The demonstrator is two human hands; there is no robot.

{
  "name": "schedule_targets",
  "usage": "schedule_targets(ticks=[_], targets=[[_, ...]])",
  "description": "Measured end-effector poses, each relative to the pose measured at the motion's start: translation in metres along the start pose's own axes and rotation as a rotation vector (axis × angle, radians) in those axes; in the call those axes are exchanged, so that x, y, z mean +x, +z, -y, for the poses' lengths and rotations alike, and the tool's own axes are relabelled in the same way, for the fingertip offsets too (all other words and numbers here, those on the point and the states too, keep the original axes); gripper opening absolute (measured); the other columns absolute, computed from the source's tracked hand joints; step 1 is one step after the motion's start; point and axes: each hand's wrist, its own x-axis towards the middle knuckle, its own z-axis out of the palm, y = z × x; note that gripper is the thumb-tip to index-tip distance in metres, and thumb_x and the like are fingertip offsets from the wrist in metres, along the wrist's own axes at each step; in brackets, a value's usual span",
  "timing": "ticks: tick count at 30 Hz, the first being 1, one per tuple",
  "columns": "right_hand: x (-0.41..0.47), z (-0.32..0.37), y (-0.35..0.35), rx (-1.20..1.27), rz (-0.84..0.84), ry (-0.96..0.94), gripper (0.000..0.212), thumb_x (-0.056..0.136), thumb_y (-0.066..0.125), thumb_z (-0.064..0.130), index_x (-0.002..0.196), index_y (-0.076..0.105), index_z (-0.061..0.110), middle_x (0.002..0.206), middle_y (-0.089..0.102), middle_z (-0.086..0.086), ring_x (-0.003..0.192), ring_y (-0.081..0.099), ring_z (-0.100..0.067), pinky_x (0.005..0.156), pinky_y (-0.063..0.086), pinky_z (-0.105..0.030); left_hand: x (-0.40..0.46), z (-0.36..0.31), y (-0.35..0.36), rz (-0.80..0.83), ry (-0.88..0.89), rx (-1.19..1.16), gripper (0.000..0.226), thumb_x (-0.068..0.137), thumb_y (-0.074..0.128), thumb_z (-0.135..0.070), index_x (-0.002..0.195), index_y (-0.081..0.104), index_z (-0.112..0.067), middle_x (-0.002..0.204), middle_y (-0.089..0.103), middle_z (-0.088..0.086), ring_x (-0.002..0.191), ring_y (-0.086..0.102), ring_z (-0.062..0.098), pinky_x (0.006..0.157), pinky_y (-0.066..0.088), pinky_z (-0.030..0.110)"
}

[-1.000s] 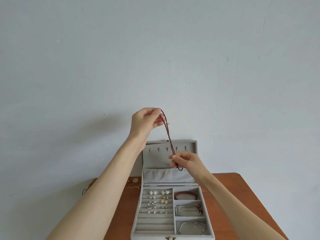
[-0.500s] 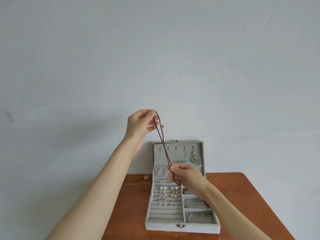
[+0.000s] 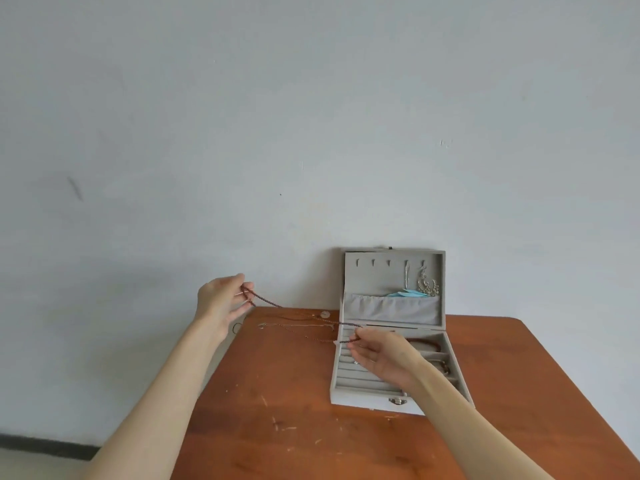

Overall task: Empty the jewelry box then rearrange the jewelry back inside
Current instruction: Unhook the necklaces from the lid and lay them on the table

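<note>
Head: both hands' grip (image 3: 221, 299) (image 3: 377, 351) pinching necklace (image 3: 294, 315)

The near half of the surface (image 3: 311, 427) lies bare wood, open to a pass from the front. To the right stands the jewelry box (image 3: 367, 400), its upright lid (image 3: 394, 289) walling off the back — approach there only from above or the front. Left of the box, thin chains (image 3: 298, 326) lie on the wood, and the beaded necklace (image 3: 294, 310) stretches between both hands — a low line across that gap.
</note>
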Motion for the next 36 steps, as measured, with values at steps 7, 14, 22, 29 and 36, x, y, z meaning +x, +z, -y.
schedule_targets(ticks=[7,14,22,29,36], targets=[[0.025,-0.018,0.034,-0.163,-0.084,-0.023,0.003,0.088,0.055,-0.002,0.088,0.058,-0.001,0.075,0.064,-0.013,0.071,0.062,-0.021,0.057,0.057,-0.023,0.023,0.043,-0.045,-0.026,-0.128,0.034,0.014,0.088,0.056,-0.002,0.074,0.056,-0.001,0.055,0.061,0.010,0.061,0.060,0.020,0.084,0.049,0.041],[0.063,-0.022,0.057,-0.821,-0.312,-0.316,0.020,0.082,0.057,-0.003,0.068,0.068,0.007,0.068,0.067,-0.009,0.055,0.064,-0.014,0.059,0.057,-0.021,0.047,0.072,-0.052,-0.011,-0.156,0.036,0.005,0.085,0.057,0.007,0.088,0.056,0.003,0.078,0.059,0.020,0.072,0.061,0.027,0.083,0.049,0.041],[0.082,-0.028,0.051,-1.076,-0.364,-0.367,0.019,0.085,0.052,-0.001,0.094,0.068,0.005,0.071,0.068,-0.009,0.056,0.068,-0.018,0.069,0.059,-0.036,0.072,0.107,-0.049,-0.029,-0.158,0.147,0.014,0.082,0.061,0.007,0.095,0.058,0.002,0.097,0.058,0.021,0.079,0.062,0.025,0.077,0.052,0.035],[0.080,-0.033,0.052,-1.205,-0.369,-0.443,0.018,0.087,0.053,0.006,0.094,0.069,0.003,0.088,0.069,-0.011,0.077,0.068,-0.027,0.079,0.055,-0.040,0.068,0.110,-0.045,-0.035,-0.001,0.395,0.015,0.082,0.063,0.004,0.093,0.055,-0.003,0.096,0.061,0.017,0.075,0.062,0.025,0.075,0.055,0.035],[0.061,-0.049,0.059,-1.964,-0.089,-0.536,0.039,0.098,0.035,0.025,0.128,0.048,0.005,0.139,0.044,-0.011,0.132,0.038,-0.026,0.115,0.022,-0.038,0.057,0.111,-0.047,0.054,0.245,0.913,0.026,0.088,0.059,-0.012,0.114,0.061,-0.009,0.114,0.064,0.009,0.109,0.058,0.024,0.094,0.041,0.028]])
